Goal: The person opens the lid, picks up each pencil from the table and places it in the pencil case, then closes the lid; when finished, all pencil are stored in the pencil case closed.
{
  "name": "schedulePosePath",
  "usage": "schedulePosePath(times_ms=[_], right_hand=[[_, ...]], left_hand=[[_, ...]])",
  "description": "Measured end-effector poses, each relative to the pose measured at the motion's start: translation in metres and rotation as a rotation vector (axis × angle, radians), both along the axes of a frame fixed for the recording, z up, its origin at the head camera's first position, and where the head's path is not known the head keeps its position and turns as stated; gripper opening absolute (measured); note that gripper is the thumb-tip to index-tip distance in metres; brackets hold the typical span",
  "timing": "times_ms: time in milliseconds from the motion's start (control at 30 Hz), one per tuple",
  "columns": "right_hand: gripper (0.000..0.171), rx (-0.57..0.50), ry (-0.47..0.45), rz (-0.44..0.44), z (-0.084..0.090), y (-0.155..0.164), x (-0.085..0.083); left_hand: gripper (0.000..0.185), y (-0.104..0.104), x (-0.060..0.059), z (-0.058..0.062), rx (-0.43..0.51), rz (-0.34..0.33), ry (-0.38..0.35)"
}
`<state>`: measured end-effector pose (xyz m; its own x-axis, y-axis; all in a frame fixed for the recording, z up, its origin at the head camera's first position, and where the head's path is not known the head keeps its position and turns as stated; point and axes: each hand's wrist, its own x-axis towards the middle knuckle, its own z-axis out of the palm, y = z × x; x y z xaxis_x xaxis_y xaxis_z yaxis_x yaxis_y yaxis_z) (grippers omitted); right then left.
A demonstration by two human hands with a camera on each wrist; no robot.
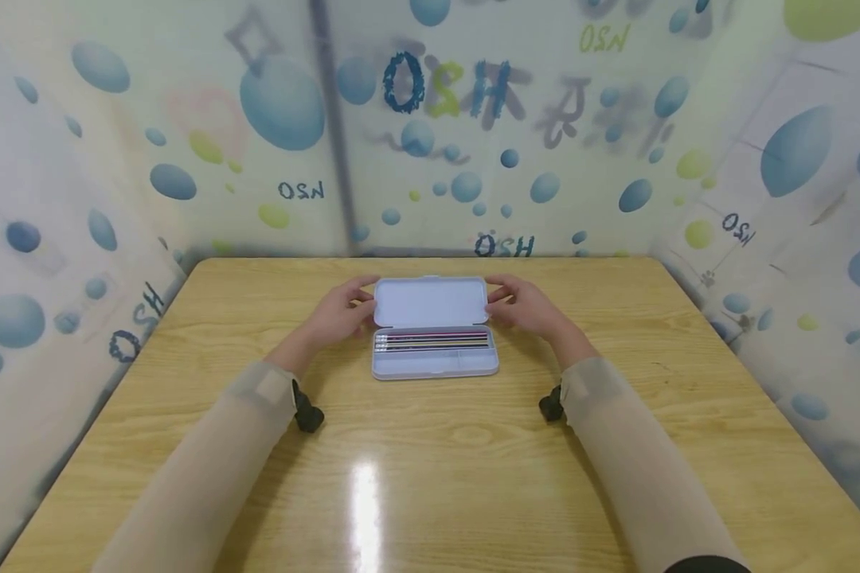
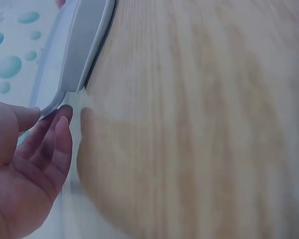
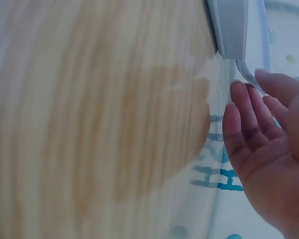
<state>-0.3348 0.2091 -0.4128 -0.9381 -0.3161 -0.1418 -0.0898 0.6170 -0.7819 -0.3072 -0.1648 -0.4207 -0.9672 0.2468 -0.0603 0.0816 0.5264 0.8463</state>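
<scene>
A pale pencil case (image 1: 401,366) lies on the table with its lid (image 1: 430,302) raised at the back. Several pencils (image 1: 430,342) lie side by side in its rear compartment. My left hand (image 1: 340,313) pinches the lid's left edge; in the left wrist view the thumb (image 2: 27,118) is on the lid's inner face and the fingers are behind it. On the opposite side my right hand (image 1: 526,306) pinches the right edge the same way. The right wrist view has the thumb (image 3: 279,84) at the lid corner, other fingers (image 3: 249,107) loosely bent behind.
The wooden table (image 1: 466,461) runs back to a patterned wall (image 1: 430,191) close behind the case, with more patterned walls at both sides. Dark straps with a small black device (image 1: 308,414) sit at both wrists.
</scene>
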Motion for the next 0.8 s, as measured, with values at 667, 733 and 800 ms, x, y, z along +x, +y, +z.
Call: schedulePosePath(times_ms=[667, 733, 800], right_hand=[[0.064, -0.030, 0.073, -0.004, 0.007, -0.002, 0.010], [0.063, -0.039, 0.079, 0.001, 0.008, -0.002, 0.011], [0.062, -0.051, 0.080, 0.001, 0.008, -0.002, 0.012]], left_hand=[[0.058, -0.001, 0.007, 0.006, 0.060, 0.028, 0.102], [0.056, -0.001, 0.008, 0.007, 0.061, 0.038, 0.105], [0.054, -0.001, 0.009, 0.008, 0.064, 0.043, 0.113]])
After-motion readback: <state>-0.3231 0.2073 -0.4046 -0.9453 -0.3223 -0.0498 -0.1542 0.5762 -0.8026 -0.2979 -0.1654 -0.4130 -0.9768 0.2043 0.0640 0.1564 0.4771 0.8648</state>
